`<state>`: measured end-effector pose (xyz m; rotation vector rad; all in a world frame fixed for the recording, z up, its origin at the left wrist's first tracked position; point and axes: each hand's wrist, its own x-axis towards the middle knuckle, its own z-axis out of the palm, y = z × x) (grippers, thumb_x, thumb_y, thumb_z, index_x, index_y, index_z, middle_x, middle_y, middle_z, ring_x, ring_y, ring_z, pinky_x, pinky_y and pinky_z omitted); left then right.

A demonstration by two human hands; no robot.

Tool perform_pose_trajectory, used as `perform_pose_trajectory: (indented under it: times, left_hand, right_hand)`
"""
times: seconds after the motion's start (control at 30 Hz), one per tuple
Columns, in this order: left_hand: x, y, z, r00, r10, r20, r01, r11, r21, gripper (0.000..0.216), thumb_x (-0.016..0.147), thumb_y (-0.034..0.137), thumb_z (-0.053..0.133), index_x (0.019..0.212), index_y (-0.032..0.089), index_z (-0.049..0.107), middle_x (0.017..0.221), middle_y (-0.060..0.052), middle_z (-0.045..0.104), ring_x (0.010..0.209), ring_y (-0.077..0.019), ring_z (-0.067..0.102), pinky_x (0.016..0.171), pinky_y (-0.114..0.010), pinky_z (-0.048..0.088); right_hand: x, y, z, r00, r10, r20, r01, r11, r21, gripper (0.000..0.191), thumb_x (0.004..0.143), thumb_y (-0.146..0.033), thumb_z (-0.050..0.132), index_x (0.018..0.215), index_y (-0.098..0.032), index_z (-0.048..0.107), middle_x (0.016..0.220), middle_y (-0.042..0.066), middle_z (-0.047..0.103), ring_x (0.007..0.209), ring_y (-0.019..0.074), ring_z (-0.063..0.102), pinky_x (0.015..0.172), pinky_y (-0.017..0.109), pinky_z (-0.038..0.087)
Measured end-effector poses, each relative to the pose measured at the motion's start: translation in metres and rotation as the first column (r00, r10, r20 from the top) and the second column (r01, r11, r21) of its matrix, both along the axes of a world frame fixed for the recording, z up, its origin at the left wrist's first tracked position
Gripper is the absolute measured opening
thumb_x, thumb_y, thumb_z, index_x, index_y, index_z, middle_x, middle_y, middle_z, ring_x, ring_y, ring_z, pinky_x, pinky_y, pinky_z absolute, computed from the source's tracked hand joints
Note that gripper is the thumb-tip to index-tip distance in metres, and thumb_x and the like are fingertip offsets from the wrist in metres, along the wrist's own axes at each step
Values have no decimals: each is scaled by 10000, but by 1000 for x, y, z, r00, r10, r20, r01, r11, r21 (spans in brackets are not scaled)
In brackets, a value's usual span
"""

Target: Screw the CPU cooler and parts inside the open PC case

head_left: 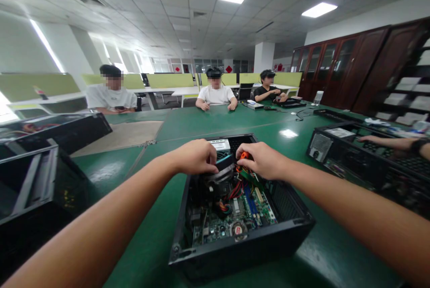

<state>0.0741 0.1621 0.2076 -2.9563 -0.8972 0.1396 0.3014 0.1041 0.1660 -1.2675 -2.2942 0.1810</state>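
An open black computer case (235,243) lies on the green table (141,234) in front of me, its green motherboard (235,218) and coloured cables showing. My left hand (195,157) is curled over the round cooler fan (223,169) near the middle of the case, fingers closed on its top. My right hand (264,160) is closed on a green memory module (250,176) with an orange part by my fingertips, just right of the fan.
Another open case (30,180) stands at my left, and a third (352,153) at the right with another person's arm (396,143) reaching into it. Three people sit at the table's far side. Wooden cabinets (352,68) line the right wall.
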Motion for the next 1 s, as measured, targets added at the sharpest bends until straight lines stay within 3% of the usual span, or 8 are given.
perform_pose_trajectory:
  times: [0.23, 0.37, 0.5, 0.57, 0.7, 0.83, 0.93, 1.0]
  left_hand:
    - [-4, -11, 21, 993, 85, 78, -84, 996, -17, 122, 722, 267, 774, 627, 206, 728, 616, -3, 697, 544, -143, 580, 519, -252, 350]
    - [-10, -14, 41, 958, 106, 265, -87, 993, -83, 181, 724, 321, 747, 594, 203, 703, 581, 14, 662, 528, -136, 560, 512, -249, 357]
    - [-15, -14, 62, 902, 94, 422, -76, 995, -60, 236, 720, 396, 742, 600, 200, 692, 576, 25, 642, 538, -132, 557, 523, -252, 358]
    - [-15, -14, 65, 897, 63, 437, -67, 998, -7, 235, 724, 392, 740, 600, 198, 692, 579, 21, 634, 538, -133, 551, 529, -259, 348]
    - [-4, -10, 55, 938, 48, 342, -76, 995, 69, 186, 744, 336, 722, 628, 191, 713, 586, 7, 639, 520, -133, 528, 527, -273, 323]
    - [19, -10, 31, 982, 40, 184, -59, 994, 96, 157, 753, 286, 706, 629, 189, 715, 604, -13, 672, 533, -143, 561, 524, -272, 343]
    - [40, -17, 4, 999, -46, -22, 49, 989, 137, 99, 729, 224, 695, 642, 188, 723, 634, -54, 701, 572, -190, 618, 531, -300, 379]
    - [50, -23, -17, 981, -112, -160, 136, 980, 144, 75, 707, 196, 692, 638, 181, 716, 647, -87, 705, 593, -228, 645, 541, -324, 413]
  right_hand:
    - [7, 33, 5, 998, -13, -59, 13, 1000, 5, 179, 927, -216, 627, 1090, -179, 564, 1000, 68, 694, 898, 191, 622, 800, 294, 434]
    - [14, 36, 2, 993, -79, -86, 78, 997, -17, 202, 954, -233, 564, 1128, -157, 495, 1005, 93, 675, 891, 199, 617, 810, 316, 444]
    - [-5, 34, -13, 1000, 26, 16, -23, 989, -144, 234, 917, -202, 628, 1119, -157, 518, 966, 84, 701, 853, 200, 645, 770, 301, 462]
    - [-11, 34, -11, 994, 89, 71, -73, 976, -203, 305, 903, -207, 656, 1163, -141, 511, 980, 99, 711, 859, 207, 657, 769, 298, 469]
    - [7, 35, 13, 978, 122, 169, -69, 955, -288, 377, 877, -202, 688, 1196, -127, 500, 1012, 114, 715, 895, 219, 664, 753, 295, 466]
    - [35, 24, 34, 953, 108, 281, 13, 918, -397, 325, 749, -104, 760, 1008, -167, 575, 800, 36, 717, 704, 197, 656, 599, 271, 425]
    - [47, 3, 49, 963, 91, 254, 4, 937, -350, 280, 772, -148, 756, 978, -192, 572, 851, 22, 726, 739, 178, 660, 626, 264, 433]
    - [51, -14, 62, 985, 91, 144, -48, 958, -281, 235, 799, -227, 759, 953, -202, 583, 872, 12, 722, 758, 169, 655, 645, 267, 442]
